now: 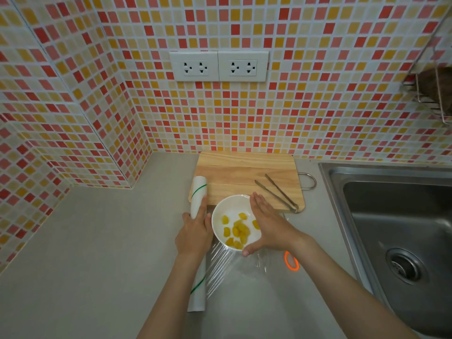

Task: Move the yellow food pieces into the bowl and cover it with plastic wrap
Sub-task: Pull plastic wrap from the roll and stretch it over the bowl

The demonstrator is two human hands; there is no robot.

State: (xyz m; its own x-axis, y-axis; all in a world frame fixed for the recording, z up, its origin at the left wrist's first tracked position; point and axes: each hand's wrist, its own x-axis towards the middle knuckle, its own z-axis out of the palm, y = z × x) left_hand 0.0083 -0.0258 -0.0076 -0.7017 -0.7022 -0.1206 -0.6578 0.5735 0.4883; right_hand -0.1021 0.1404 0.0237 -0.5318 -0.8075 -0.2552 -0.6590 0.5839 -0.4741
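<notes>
A white bowl [220, 216] stands on the grey counter, partly over the cutting board's near edge. Several yellow food pieces [236, 231] lie inside it. A long white roll of plastic wrap [198, 192] with green stripes lies to the left of the bowl. A clear sheet of wrap [227, 263] stretches from the roll across the bowl and over the counter in front. My left hand [194, 234] presses down on the roll. My right hand [267, 225] lies flat, fingers together, against the right side of the bowl over the wrap.
A wooden cutting board [244, 172] lies behind the bowl with metal tongs [276, 192] on it. A steel sink [396, 231] is at the right. An orange ring [291, 261] lies on the counter near my right wrist. Wall sockets [219, 66] sit on the tiled wall.
</notes>
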